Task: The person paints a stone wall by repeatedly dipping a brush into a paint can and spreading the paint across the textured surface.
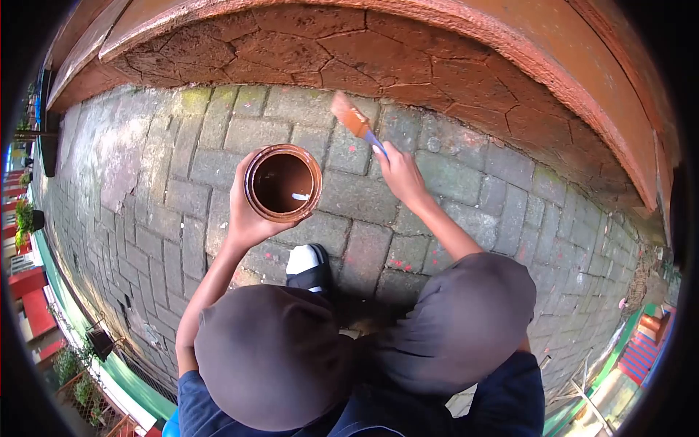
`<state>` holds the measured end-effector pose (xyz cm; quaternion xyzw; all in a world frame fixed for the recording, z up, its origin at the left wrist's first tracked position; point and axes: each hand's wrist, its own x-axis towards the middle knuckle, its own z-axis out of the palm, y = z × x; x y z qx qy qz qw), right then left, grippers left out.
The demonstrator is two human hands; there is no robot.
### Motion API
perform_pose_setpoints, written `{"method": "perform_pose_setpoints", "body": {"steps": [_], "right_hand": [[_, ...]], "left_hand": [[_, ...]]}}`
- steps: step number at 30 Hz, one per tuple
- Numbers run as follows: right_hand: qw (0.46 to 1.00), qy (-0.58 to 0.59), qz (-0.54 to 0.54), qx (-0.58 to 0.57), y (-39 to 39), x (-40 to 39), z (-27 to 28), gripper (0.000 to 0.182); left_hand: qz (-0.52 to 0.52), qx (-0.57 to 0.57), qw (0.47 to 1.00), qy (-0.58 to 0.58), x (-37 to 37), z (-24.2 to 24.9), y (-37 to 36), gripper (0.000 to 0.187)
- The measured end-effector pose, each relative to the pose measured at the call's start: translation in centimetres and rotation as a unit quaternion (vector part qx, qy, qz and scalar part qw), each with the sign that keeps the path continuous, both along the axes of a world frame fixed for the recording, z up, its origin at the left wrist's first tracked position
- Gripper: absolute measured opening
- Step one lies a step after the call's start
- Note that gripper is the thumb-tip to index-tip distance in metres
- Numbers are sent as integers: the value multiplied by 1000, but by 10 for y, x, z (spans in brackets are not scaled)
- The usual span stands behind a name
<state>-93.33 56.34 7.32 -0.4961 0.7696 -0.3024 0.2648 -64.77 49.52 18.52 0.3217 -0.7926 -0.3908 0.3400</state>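
Observation:
My left hand (246, 211) is wrapped round the side of an open paint can (284, 215), holding it above the paving. Brown paint coats the can's rim and inside, and a bright white reflection shows within. In my right hand (402, 173) is a paintbrush (357, 122), gripped by its blue handle. Its bristles are covered in orange-brown paint and point up and left, near the foot of the wall. A low wall (342, 51) with a stone-pattern face, painted reddish brown, curves across the top of the view.
Grey paving blocks (357, 197) with red paint spots lie between me and the wall. My foot in a white sock and dark sandal (309, 268) rests below the can. Potted plants (28, 217) stand at far left; a striped blue-and-red object (638, 357) lies at lower right.

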Motion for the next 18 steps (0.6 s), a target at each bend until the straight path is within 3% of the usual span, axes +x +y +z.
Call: {"method": "perform_pose_setpoints", "body": {"steps": [2,6,8,12,18], "right_hand": [[993,57,107,1,-36,20,-2,32],[989,103,105,-11,-94,34,-19,31],[998,47,4,36,-110,29,-16,34],[981,189,3,31,-95,1,-39,36],[987,136,-68,56,-58,-28,-43,37]], "left_hand": [[9,20,1000,3,19,-5,-2,109],[48,33,998,34,42,-13,-12,109],[59,9,998,17,52,-16,-16,110],[75,53,995,45,53,-22,-14,110],[80,9,996,23,35,-19,-7,111]]}}
